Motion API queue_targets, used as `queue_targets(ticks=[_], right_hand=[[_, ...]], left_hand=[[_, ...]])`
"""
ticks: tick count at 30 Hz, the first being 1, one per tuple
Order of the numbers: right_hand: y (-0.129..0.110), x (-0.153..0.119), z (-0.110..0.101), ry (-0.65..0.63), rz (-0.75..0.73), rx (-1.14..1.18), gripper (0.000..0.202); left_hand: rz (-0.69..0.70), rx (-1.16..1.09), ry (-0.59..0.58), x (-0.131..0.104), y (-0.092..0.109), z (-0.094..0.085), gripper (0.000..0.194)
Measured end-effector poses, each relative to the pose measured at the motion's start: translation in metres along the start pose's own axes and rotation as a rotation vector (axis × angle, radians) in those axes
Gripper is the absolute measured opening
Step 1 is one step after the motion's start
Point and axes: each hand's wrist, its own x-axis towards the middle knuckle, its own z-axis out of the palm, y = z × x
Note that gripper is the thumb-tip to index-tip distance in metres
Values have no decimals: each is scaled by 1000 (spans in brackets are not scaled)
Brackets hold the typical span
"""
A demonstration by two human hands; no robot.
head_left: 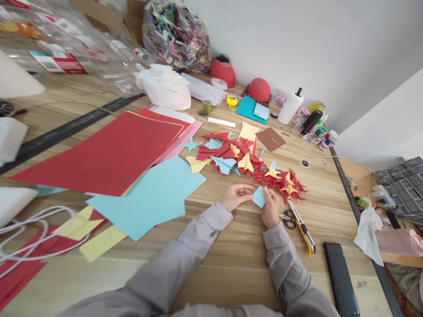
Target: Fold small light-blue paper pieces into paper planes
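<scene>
Small blue paper (258, 197): in the hands, over the bench (231, 259), nearer its R edge than its far L corner; may be part-folded (too small to tell, tbh).
Right hand (271, 207): thumb & fingers pinch the paper's R side.
Left hand (233, 197): fingers half-curled, tips at the paper's L corner; can't tell if gripping or just touching.
Crease: prob. the step in hand, i.e. lining up or pressing a fold, judging by the two-handed hold + the folded pieces nearby.
Fingertips: next move prob. calls for R hand to steady the sheet while L tips match edges & run the fold flat; go easy, thin paper skews.
Folded heap (246, 162): red, yellow & blue pcs, just past the hands twd. the bench's far edge, trailing twd. its R edge.
Cutter (303, 229) + scissors (288, 216): lie just R of R hand, betw. it & the bench's R edge; neither in use, prob. not needed for a fold.
Large blue sheets (155, 193): on the bench's L part, partly under red sheets (109, 149), well apart from R hand.
</scene>
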Motion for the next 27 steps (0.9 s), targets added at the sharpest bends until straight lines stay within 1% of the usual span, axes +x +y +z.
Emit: queue_targets(ticks=[2,4,6,8,11,14,19,24,27], right_hand=[[-1,-1,1,3,-16,45,31],[-3,-2,2,-39,-12,30,27],[-4,-3,3,-98,-14,-63,25],[-3,-5,4,-129,-39,-166,27],[0,-4,2,-126,-69,-235,22],[2,-3,-1,-113,-61,-265,27],[1,-4,-2,-138,-67,-316,34],[-1,-6,0,-153,-61,-343,39],[0,-7,0,-154,-52,-337,39]], left_hand=[[22,14,29,1,-1,-1,38],[45,-3,72,2,-1,-2,39],[61,-27,107,3,-1,-3,40],[61,-28,108,3,-2,-3,41],[8,-9,30,2,-2,-3,42],[-64,-6,-61,1,-3,-1,43],[-70,-8,-73,-1,-4,2,45],[-69,54,-114,-2,-3,2,39],[-81,47,-136,-2,-2,2,37]])
